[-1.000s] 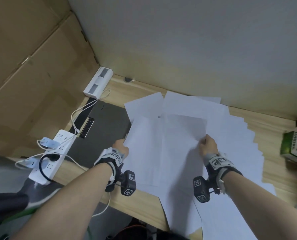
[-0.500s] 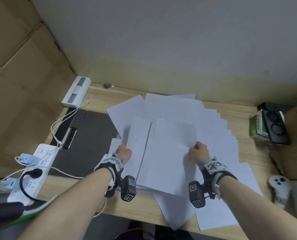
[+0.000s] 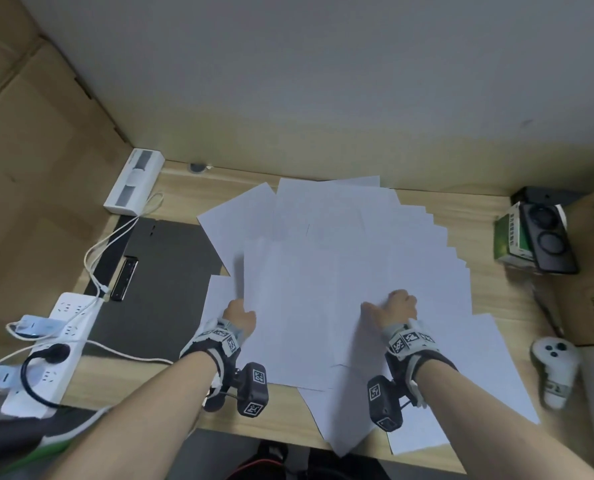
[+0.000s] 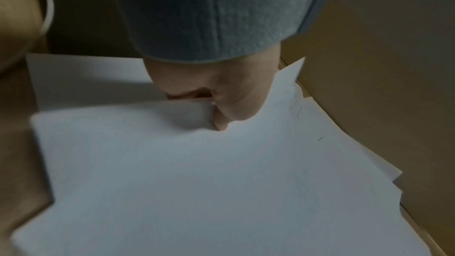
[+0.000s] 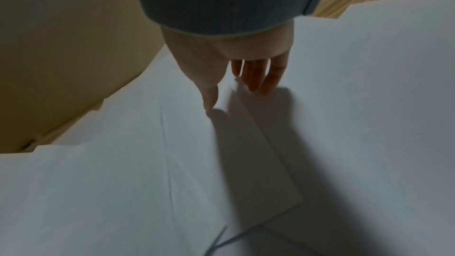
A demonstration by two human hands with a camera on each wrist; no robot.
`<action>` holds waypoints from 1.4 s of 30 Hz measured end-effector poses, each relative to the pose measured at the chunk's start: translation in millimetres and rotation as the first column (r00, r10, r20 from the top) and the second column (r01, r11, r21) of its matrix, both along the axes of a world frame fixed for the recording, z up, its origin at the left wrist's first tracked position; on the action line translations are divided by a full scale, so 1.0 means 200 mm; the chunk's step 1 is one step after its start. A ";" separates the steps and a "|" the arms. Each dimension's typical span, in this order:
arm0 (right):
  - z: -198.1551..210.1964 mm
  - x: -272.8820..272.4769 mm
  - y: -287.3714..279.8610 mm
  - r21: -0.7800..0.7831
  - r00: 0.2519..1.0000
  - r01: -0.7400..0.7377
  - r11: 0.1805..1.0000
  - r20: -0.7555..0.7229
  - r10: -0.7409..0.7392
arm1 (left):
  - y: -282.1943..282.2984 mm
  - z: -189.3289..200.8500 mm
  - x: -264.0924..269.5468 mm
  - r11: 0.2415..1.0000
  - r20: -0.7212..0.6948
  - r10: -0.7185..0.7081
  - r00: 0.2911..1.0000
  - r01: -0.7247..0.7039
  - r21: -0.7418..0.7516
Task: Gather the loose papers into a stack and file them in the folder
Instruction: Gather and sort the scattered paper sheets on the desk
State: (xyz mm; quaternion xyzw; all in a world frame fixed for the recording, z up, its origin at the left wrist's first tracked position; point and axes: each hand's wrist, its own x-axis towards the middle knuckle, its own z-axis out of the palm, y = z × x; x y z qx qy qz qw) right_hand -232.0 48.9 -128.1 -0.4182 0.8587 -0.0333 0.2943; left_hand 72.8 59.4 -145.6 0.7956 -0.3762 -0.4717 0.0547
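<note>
Left hand pinches the papers, fingers hidden beneath; right hand presses, fingers straight.

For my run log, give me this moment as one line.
phase: gathering | left hand: grips edge of papers | right hand: fingertips on the papers | folder: on desk, left of papers, nothing filed

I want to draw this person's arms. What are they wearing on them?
Bare forearms, no long sleeves. Each wrist has a grey and black strap with black-and-white square code tags: left wrist band, right wrist band. Under each hangs a small black boxy camera with the same tags: left camera, right camera. A thin cable runs by each.
</note>
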 end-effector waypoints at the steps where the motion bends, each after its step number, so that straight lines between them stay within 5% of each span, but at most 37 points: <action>1: 0.00 -0.01 0.01 0.089 0.998 -0.040 0.995 -0.036 0.044 | 0.00 -0.01 0.01 0.999 0.003 -0.026 1.000 0.026 0.026; 5: -0.03 -0.01 0.05 0.176 0.965 -0.261 0.949 0.019 0.262 | -0.01 -0.02 0.02 0.987 0.068 -0.157 0.985 0.154 0.051; 11: 0.03 -0.04 0.10 -0.068 0.994 -0.077 0.995 0.076 0.082 | -0.03 0.05 -0.01 0.980 0.091 -0.199 0.976 0.198 0.017; 17: 0.25 -0.24 0.01 -0.186 0.995 0.090 0.978 0.057 -0.081 | -0.12 0.20 0.00 0.992 0.170 -0.091 0.981 0.104 -0.068; 22: 0.32 -0.23 -0.07 -0.161 0.993 0.019 0.987 0.115 0.000 | -0.18 0.25 0.02 0.982 0.130 -0.153 0.980 0.166 -0.094; 29: 0.11 0.06 -0.03 -0.029 0.941 -0.121 0.992 0.313 0.124 | -0.14 0.21 -0.04 0.998 -0.034 -0.059 0.998 0.059 0.015; 36: 0.01 0.27 -0.03 0.035 0.882 -0.306 0.952 0.387 0.269 | -0.08 0.13 -0.04 0.977 -0.263 0.212 0.941 -0.207 0.047; 42: -0.01 0.15 -0.18 -0.112 0.942 -0.188 0.976 0.262 0.212 | -0.08 0.08 0.01 0.982 -0.083 0.189 0.979 -0.189 0.004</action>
